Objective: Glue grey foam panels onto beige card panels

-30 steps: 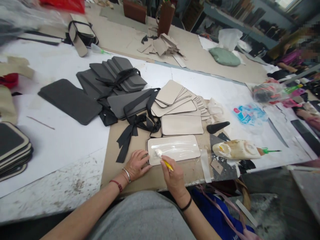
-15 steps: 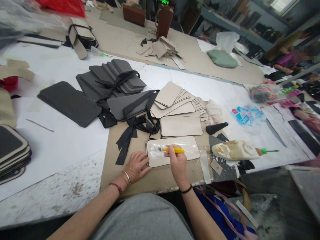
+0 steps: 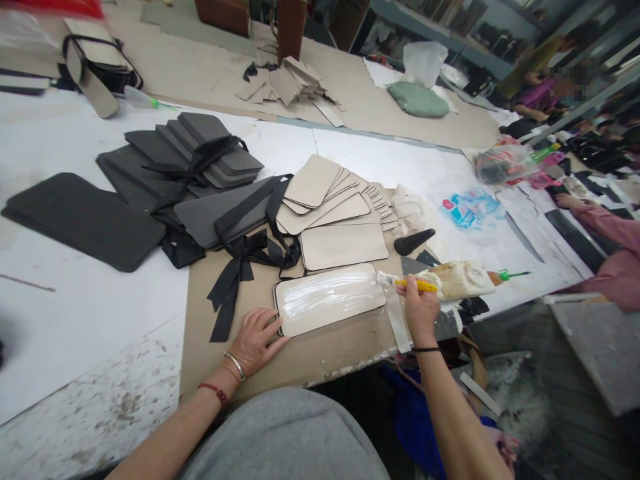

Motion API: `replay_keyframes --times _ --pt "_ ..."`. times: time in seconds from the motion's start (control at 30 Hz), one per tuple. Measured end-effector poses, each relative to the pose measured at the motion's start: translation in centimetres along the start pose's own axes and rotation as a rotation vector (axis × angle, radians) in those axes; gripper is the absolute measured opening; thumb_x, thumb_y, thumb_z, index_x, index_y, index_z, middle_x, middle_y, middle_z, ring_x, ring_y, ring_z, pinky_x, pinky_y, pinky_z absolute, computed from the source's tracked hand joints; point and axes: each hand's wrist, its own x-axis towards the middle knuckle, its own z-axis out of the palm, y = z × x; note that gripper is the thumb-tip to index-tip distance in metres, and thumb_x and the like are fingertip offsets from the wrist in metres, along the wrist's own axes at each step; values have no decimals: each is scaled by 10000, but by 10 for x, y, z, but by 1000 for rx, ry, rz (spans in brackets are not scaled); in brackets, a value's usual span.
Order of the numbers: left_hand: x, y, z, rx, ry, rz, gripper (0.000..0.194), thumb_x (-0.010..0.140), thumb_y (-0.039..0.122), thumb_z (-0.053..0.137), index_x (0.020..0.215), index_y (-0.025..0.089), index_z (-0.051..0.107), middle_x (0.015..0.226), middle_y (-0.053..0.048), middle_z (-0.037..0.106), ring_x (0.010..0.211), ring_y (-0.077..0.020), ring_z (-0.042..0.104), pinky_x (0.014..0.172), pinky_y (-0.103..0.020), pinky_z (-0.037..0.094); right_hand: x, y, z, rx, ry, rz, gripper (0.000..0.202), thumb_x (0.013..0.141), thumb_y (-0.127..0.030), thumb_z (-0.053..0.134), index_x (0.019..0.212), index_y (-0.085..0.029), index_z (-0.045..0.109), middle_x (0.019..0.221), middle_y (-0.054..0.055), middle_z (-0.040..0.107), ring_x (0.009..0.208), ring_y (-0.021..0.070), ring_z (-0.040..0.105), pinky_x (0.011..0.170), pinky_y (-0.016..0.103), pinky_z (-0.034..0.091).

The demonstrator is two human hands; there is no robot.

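While its long axis runs left to right along the near edge of the brown cardboard sheet (image 3: 320,347), the beige rounded panel (image 3: 330,299) lies flat, streaked white with glue, its right end tipped slightly toward the far side. The left hand (image 3: 256,341) rests spread and flat on the cardboard, fingertips touching the panel's left end and gripping nothing. The right hand (image 3: 420,308) is closed around a yellow-handled brush (image 3: 415,285), which lies nearly level just off the panel's right end, its bristles pointing left at the panel. Just beyond the brush sits a glue-crusted bottle (image 3: 463,279) on its side, green nozzle aimed right. Behind the panel, more beige panels (image 3: 330,200) fan out in an overlapping stack, with black ribbon (image 3: 240,263) and dark grey panels (image 3: 190,157) toward the left. All of this sits on a long white worktable (image 3: 90,313), its near edge scuffed. Another person's pink sleeve (image 3: 607,230) lies at the table's right end, in a cluttered workshop.
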Motion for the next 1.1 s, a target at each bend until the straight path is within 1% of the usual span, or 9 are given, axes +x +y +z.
replay_keyframes --times 0.17,0.33,0.4,0.53,0.6,0.7,0.87,0.97,1.1 --pt "-2 0 1 -13 -16 -18 257 774 337 592 970 171 590 1025 -109 605 988 -235 515 890 -427 428 -58 -16 -5 -266 -94 -389 394 859 -479 430 870 -139 630 790 111 691 748 211 655 698 316 500" --pt "-1 -1 2 -20 -18 -40 268 775 357 585 976 180 591 1031 -106 607 992 -234 516 894 -421 423 -138 -49 14 -39 -303 -587 200 887 -283 460 933 -168 618 867 79 694 811 160 653 740 273 524" --pt "-1 0 2 -22 -19 -48 275 775 360 583 982 179 590 1031 -107 607 990 -232 517 895 -418 421 -148 -54 15 26 -339 -564 168 879 -240 479 954 -170 611 876 69 690 816 150 652 741 261 529" --pt "-1 0 0 -41 -46 -69 280 780 378 571 984 187 587 1046 -101 605 997 -230 516 905 -421 412 -143 -47 12 -43 -175 -590 171 863 -255 511 944 -155 622 871 90 687 828 180 649 763 314 529" --pt "-1 1 0 -52 -56 -80 284 782 387 566 984 189 586 1053 -99 603 1002 -229 515 912 -424 407 -148 -47 15 -48 -176 -614 173 861 -257 515 942 -153 626 871 95 688 830 184 648 765 320 527" --pt "0 2 -1 -58 -51 -92 278 783 377 567 984 187 583 1051 -99 602 1000 -228 514 907 -421 408 -172 -61 25 71 -332 -564 170 869 -236 497 963 -167 621 894 78 689 849 165 645 768 288 522" --pt "-1 2 0 -58 -42 -84 279 778 368 576 992 189 578 1048 -95 603 996 -226 520 899 -417 415 -186 -73 37 253 -466 -215 216 867 -322 478 921 -171 623 860 63 679 702 152 646 629 259 518" --pt "-1 1 0 -49 -38 -76 276 778 359 580 991 184 578 1052 -102 603 995 -230 526 898 -423 420 -159 -55 29 226 -396 -98 285 854 -402 478 908 -158 614 815 65 675 634 157 634 624 278 505" --pt "-1 0 0 -46 -24 -66 268 775 348 588 988 187 580 1035 -99 611 986 -226 536 893 -419 429 -121 -36 11 104 -159 -67 349 823 -477 493 890 -154 607 734 56 659 634 177 630 654 303 498"
